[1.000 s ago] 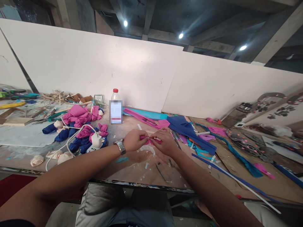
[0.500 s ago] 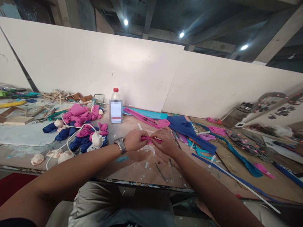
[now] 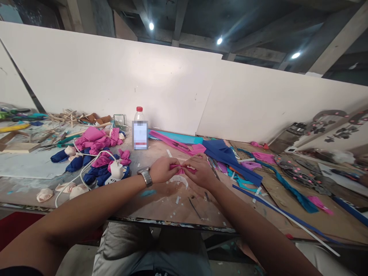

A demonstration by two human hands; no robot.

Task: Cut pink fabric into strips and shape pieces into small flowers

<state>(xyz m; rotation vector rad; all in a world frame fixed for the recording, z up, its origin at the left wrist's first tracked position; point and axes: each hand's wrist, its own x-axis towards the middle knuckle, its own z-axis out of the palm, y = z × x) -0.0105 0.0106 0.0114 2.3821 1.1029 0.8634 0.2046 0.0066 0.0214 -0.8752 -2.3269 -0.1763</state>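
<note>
Between my two hands, a small piece of pink fabric or crepe paper [image 3: 181, 169] is pinched just above the table. My left hand [image 3: 163, 170], with a metal watch on its wrist, grips the piece's left end between thumb and fingers. My right hand [image 3: 199, 170] pinches its right end, and the fingertips of both hands nearly meet. Part of the piece is hidden by my fingers. Behind my hands lie a long pink strip [image 3: 175, 142] and a folded dark blue sheet [image 3: 221, 153].
At left sit crumpled pink bundles [image 3: 92, 137], dark blue bundles [image 3: 75, 163] and a white charger [image 3: 116, 168] with its cable. A red-capped bottle [image 3: 139, 134] stands near the white panel [image 3: 115, 76]. A long white strip [image 3: 299, 220] crosses the table's right front edge.
My hands stay close together on the pink piece, with only slight finger movement. The whole view has shifted very slightly.
</note>
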